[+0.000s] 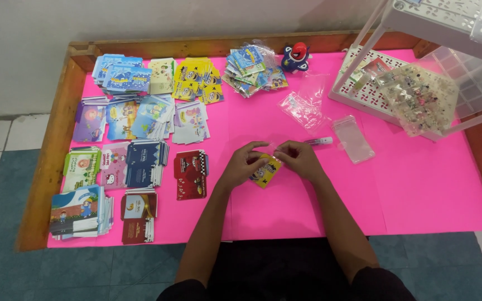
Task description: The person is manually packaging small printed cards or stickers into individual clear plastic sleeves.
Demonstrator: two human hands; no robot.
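**Both hands on yellow card at table centre**

Left hand (241, 166) and right hand (299, 159) meet over the pink table (419, 189), fingers of both pinched on a small yellow cartoon card (266, 170). Just right of the card: a white marker pen (320, 141), then an empty clear zip bag (352, 139). Left of the card: a red card stack (190, 174).

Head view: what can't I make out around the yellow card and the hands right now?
- Yellow card: mostly covered by the left hand and right hand; its print is too small.
- Fingers: whether a clear sleeve lies between them is unclear; transparent against pink.
- White rack: cut off by the top and right edges.
- Bag of small items: contents too small to tell.
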